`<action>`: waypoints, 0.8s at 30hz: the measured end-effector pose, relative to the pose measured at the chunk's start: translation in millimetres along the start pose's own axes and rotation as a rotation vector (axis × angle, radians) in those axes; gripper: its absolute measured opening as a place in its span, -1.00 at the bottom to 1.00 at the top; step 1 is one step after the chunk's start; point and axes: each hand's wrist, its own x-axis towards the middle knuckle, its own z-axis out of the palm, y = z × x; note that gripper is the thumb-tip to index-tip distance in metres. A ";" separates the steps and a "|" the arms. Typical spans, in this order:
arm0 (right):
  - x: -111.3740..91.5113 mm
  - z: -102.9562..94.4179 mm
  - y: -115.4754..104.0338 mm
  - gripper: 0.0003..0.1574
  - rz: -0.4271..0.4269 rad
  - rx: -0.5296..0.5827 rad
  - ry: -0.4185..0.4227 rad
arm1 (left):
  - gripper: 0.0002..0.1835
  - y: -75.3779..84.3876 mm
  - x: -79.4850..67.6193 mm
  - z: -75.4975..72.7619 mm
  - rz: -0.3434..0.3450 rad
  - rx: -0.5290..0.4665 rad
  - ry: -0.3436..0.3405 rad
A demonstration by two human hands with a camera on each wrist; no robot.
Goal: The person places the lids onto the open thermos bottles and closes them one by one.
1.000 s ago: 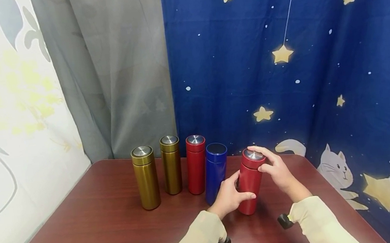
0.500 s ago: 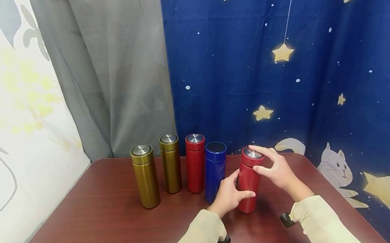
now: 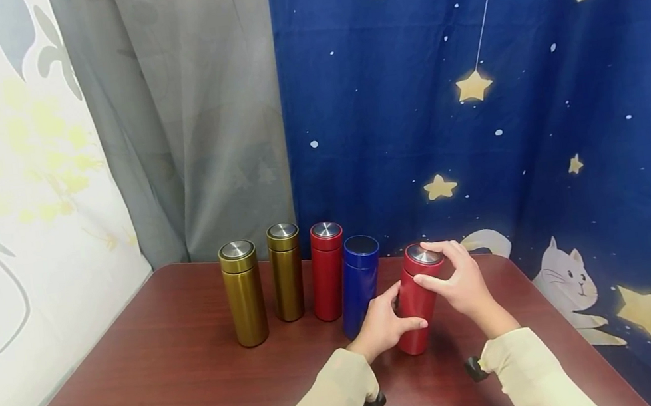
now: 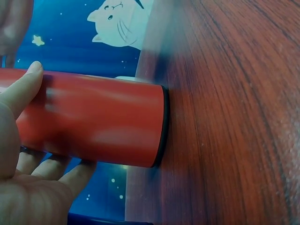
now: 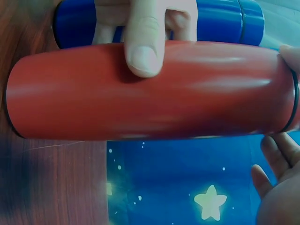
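Observation:
A red thermos (image 3: 414,303) with a silver-topped lid (image 3: 425,256) stands on the table, leaning slightly. My left hand (image 3: 381,329) grips its body, thumb across the front, other fingers behind. In the left wrist view, the dark base rim of the thermos (image 4: 103,122) is right at the table surface. At the top, my right hand (image 3: 466,284) holds the lid, thumb at the seam and fingers over the far side. The right wrist view has the left thumb (image 5: 144,56) pressed on the red body. Just left of my left hand stands a blue thermos (image 3: 362,286).
Further left, another red thermos (image 3: 328,276) and two gold thermoses stand upright, one gold thermos (image 3: 287,278) behind the other gold thermos (image 3: 245,299). A starry blue curtain (image 3: 377,123) and a grey curtain (image 3: 222,141) hang behind the wooden table (image 3: 171,381).
My right thumb has slid left across the front of the lid seam, and the right hand has turned with it. The left hand keeps its grip; the other thermoses stay put.

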 end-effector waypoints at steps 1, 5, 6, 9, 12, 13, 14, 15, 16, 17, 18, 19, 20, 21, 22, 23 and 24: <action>-0.2 1.2 -0.6 -0.27 -0.001 -0.008 0.013 | -0.12 -0.3 -0.1 0.1 -0.001 -0.001 0.000; -1.1 5.7 -3.9 -0.28 -0.002 -0.053 0.067 | -0.11 -0.1 -0.2 0.2 -0.004 -0.001 -0.003; -1.4 6.9 -5.0 -0.28 -0.004 -0.073 0.084 | -0.11 0.0 -0.3 0.2 -0.005 -0.002 -0.003; -1.5 11.1 -7.2 -0.27 -0.020 -0.155 0.141 | -0.11 0.5 -0.5 -0.1 -0.004 -0.003 -0.004; -1.0 15.0 -8.6 -0.25 -0.055 -0.249 0.196 | -0.11 1.3 -0.4 -0.3 0.004 0.003 -0.003; -0.8 16.1 -9.0 -0.24 -0.068 -0.279 0.209 | -0.11 1.5 -0.4 -0.3 0.007 0.007 -0.003; -0.9 17.1 -9.4 -0.23 -0.079 -0.306 0.220 | -0.11 1.5 -0.4 -0.4 0.009 0.010 -0.004; -1.1 18.0 -10.0 -0.23 -0.088 -0.331 0.228 | -0.11 1.5 -0.5 -0.4 0.015 0.012 -0.003; -1.3 18.6 -10.5 -0.22 -0.094 -0.355 0.232 | -0.11 1.6 -0.7 -0.5 0.016 0.014 -0.004; -1.7 18.9 -11.2 -0.22 -0.097 -0.373 0.232 | -0.11 1.6 -1.0 -0.7 0.016 0.014 -0.005; -2.2 19.1 -12.4 -0.22 -0.097 -0.385 0.229 | -0.11 1.7 -1.2 -0.8 0.016 0.012 -0.006; -2.7 19.2 -12.7 -0.22 -0.091 -0.388 0.219 | -0.12 1.8 -1.5 -0.9 0.019 0.010 -0.005; -3.3 19.0 -12.9 -0.21 -0.081 -0.378 0.201 | -0.12 1.9 -1.9 -1.0 0.022 0.006 -0.004; -3.8 18.5 -12.7 -0.20 -0.072 -0.354 0.176 | -0.12 2.1 -2.2 -1.0 0.027 0.003 -0.001; -4.5 17.5 -12.2 -0.19 -0.058 -0.315 0.144 | -0.12 2.4 -2.5 -0.9 0.027 0.001 -0.002; -5.4 16.3 -11.5 -0.18 -0.040 -0.256 0.107 | -0.12 2.5 -2.8 -0.7 0.032 -0.001 -0.002; -6.3 14.7 -10.4 -0.17 -0.023 -0.179 0.068 | -0.12 2.6 -2.9 -0.2 0.037 -0.005 -0.003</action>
